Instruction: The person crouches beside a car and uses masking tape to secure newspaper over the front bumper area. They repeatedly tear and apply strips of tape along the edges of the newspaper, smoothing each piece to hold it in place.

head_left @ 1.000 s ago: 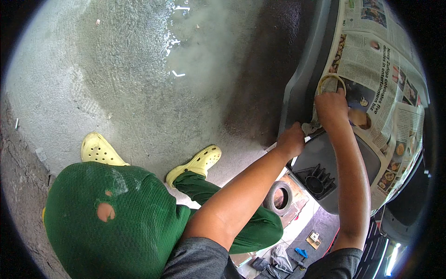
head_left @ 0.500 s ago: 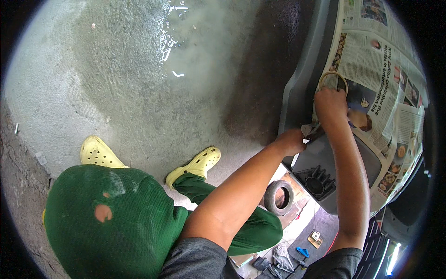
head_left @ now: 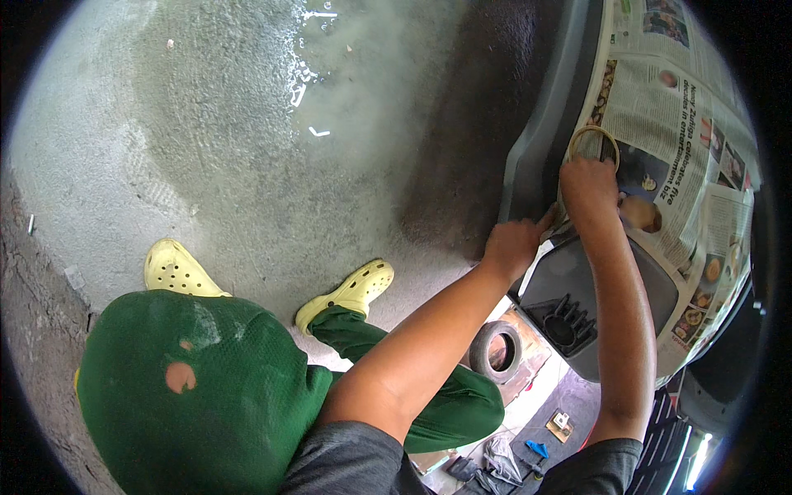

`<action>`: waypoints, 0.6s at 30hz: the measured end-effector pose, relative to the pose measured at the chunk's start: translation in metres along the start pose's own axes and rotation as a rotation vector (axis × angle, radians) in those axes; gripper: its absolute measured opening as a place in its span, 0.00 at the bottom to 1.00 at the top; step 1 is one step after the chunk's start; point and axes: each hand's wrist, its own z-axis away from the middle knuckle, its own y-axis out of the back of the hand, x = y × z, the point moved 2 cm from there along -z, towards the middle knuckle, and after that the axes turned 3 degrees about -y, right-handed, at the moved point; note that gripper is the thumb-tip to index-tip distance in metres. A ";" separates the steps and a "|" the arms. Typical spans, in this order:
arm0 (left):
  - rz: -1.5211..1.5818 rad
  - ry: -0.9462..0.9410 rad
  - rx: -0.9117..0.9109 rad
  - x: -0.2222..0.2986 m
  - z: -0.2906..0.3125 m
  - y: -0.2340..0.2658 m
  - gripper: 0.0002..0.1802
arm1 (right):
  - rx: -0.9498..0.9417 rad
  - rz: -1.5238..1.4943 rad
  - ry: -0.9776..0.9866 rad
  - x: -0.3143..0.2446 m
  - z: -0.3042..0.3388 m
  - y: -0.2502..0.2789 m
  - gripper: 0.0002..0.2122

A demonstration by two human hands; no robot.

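My right hand (head_left: 589, 188) is closed round a roll of masking tape (head_left: 594, 129), held against the newspaper sheets (head_left: 672, 99) that cover a curved vehicle panel at the right. Just below and to its left, my left hand (head_left: 516, 246) has its index finger stretched out. That fingertip touches the edge where the newspaper meets the grey plastic trim (head_left: 528, 153); the other fingers look curled and hold nothing visible. Beneath both hands is a grey bumper section (head_left: 569, 276) with a dark finned recess. The strip of tape between the hands is mostly hidden.
A tire (head_left: 496, 352) lies below my left forearm. Near the bottom are a blue item (head_left: 537, 448), grey cloth (head_left: 499, 458) and a small board (head_left: 559, 426). My yellow clogs (head_left: 363, 285) stand on concrete (head_left: 247, 181), with a wet patch beyond them.
My left hand has shifted slightly up and right, and its index finger now reaches out along the newspaper's edge. My right hand and the tape roll have hardly moved.
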 end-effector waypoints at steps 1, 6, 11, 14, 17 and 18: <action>0.023 -0.006 0.025 -0.001 -0.002 0.003 0.26 | 0.012 0.000 -0.004 0.000 0.001 0.000 0.05; 0.038 -0.054 0.104 -0.005 -0.003 0.009 0.28 | 0.011 -0.020 -0.025 -0.002 -0.002 0.001 0.06; 0.047 -0.107 0.130 -0.004 -0.006 0.008 0.33 | -0.021 -0.011 -0.034 -0.003 -0.003 0.003 0.06; 0.014 -0.081 0.068 -0.003 -0.010 0.012 0.33 | -0.036 -0.015 -0.063 -0.005 -0.005 0.004 0.06; 0.026 -0.088 0.115 -0.003 -0.011 0.020 0.32 | -0.055 -0.015 -0.092 -0.008 -0.007 0.008 0.06; 0.042 -0.097 0.148 -0.003 -0.011 0.022 0.32 | -0.063 -0.012 -0.101 -0.009 -0.007 0.009 0.07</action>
